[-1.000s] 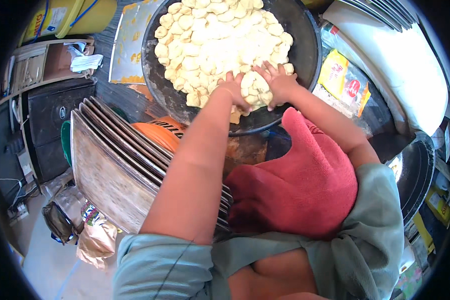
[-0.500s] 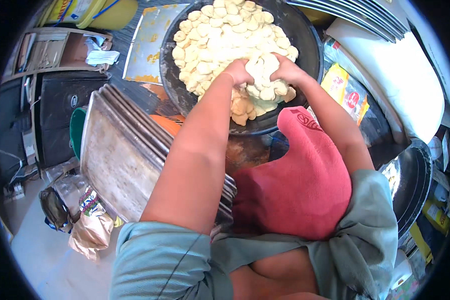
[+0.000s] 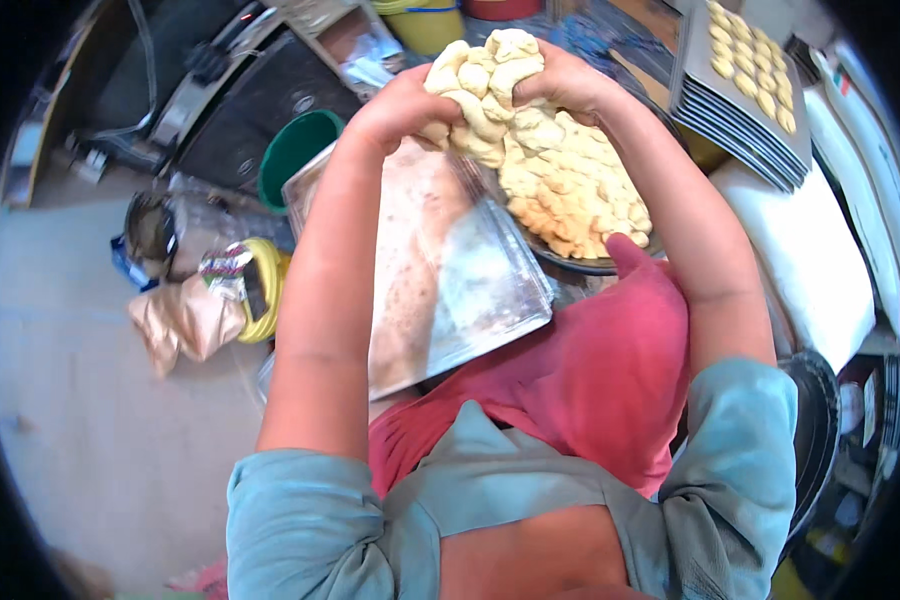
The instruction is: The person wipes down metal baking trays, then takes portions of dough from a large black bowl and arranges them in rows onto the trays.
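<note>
My left hand point(image 3: 398, 108) and my right hand point(image 3: 570, 82) together grip a clump of pale dough pieces point(image 3: 485, 88). The clump is lifted above the near side of a wide dark basin point(image 3: 580, 266), over the trays' far edge. Many more flattened dough pieces point(image 3: 580, 195) lie heaped in that basin. Thumbs press into the clump from both sides, and most other fingers are hidden behind it. Below the hands, a stack of worn metal baking trays point(image 3: 470, 300) leans to the left of the basin. Pink-red cloth point(image 3: 600, 370) covers my lap.
A green bin point(image 3: 292, 155) stands behind the trays. At the far right, stacked trays point(image 3: 745, 130) hold rows of dough pieces point(image 3: 755, 65). A white sack point(image 3: 815, 250) lies nearer. Yellow bucket point(image 3: 425, 28) at the back; brown paper bag point(image 3: 190, 320) on the floor left.
Both hands have lifted the dough clump out of the basin and carried it leftward. The view has swung left, showing more floor and the trays' broad face.
</note>
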The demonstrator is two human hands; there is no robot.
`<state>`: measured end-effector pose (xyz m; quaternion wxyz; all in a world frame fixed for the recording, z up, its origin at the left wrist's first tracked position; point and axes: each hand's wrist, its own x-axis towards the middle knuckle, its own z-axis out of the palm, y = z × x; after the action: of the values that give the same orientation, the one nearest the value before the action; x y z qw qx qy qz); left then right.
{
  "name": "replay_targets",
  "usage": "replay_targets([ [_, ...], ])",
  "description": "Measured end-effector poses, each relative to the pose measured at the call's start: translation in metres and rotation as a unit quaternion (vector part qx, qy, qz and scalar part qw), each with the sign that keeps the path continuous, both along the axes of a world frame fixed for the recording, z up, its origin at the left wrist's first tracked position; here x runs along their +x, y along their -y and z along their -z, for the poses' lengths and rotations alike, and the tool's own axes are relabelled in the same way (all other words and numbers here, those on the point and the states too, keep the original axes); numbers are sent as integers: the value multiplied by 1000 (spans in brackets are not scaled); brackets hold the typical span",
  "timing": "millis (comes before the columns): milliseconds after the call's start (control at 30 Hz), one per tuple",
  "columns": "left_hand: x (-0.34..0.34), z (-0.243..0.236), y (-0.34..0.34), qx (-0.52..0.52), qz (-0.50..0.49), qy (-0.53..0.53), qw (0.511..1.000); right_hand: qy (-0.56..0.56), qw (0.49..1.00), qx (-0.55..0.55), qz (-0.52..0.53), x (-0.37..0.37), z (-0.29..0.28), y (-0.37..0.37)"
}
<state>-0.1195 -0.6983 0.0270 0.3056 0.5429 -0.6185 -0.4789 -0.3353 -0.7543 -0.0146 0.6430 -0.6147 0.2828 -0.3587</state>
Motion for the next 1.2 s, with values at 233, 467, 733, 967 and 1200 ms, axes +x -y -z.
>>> replay_targets([
  [233, 107, 36, -143, -114, -104, 171, 973, -148, 948, -264, -95, 123, 23, -74],
  [467, 115, 117, -190, -72, -136, 312, 938, -419, 812, -389, -115, 136, 71, -104],
  [733, 176, 83, -203, -68, -172, 135, 973, -282, 914, -270, -109, 126, 39, -69],
  [967, 204, 128, -163, 10, -191, 23, 981, -229, 877, -382, -182, 204, 32, -88],
  [1200, 251, 137, -117, -21, -241, 134, 961, -412, 833, -260, -264, 273, 50, -68],
])
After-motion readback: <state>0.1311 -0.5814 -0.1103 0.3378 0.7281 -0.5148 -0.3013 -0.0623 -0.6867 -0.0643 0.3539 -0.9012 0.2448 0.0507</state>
